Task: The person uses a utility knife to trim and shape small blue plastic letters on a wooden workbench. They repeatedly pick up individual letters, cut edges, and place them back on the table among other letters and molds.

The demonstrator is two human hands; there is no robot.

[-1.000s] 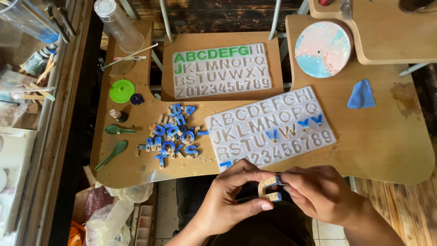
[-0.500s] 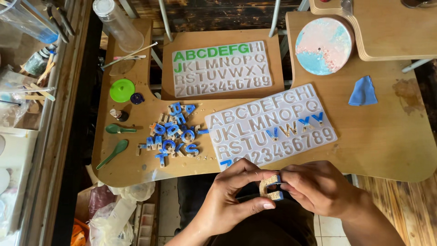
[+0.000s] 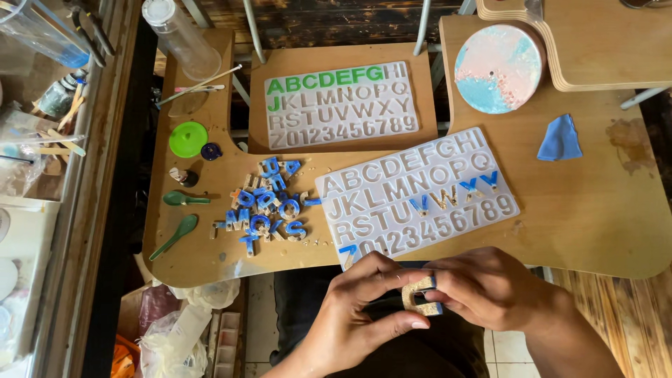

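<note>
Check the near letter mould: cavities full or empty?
Mostly empty. The near letter mould shows blue fill in only a few cavities; the rest look bare. Both hands hold a cast letter.

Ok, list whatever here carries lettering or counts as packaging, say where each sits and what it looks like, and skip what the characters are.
Far mould: flat translucent rectangle on the far board, rows of letter cavities, some filled green.
Near mould: same kind, tilted on the table, a few cavities blue.
Cast letters: blue and tan pile left of the near mould.
Held letter: tan with blue, between left hand and right hand.
Plastic bags: clear, crumpled, under the table's left edge.
</note>
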